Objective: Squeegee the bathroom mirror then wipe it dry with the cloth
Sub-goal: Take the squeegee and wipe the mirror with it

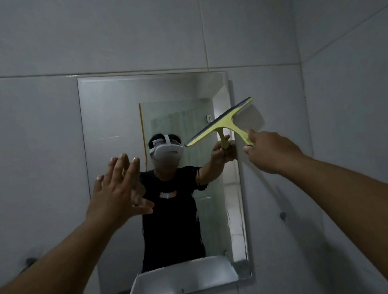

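Note:
A frameless rectangular mirror (110,119) hangs on the grey tiled wall. My right hand (272,150) grips the handle of a yellow-green squeegee (223,122). Its blade is tilted, running from the mirror's right edge down-left across the glass at about mid height. My left hand (116,189) is raised in front of the mirror's left half, fingers straight and apart, holding nothing. Whether it touches the glass is unclear. The mirror reflects a person in a black shirt wearing a white headset. No cloth is visible.
A white basin (182,280) shows at the mirror's bottom edge. Small dark wall hooks sit at the lower left (29,261) and lower right (282,215). The wall corner (304,118) runs close to the right of the mirror.

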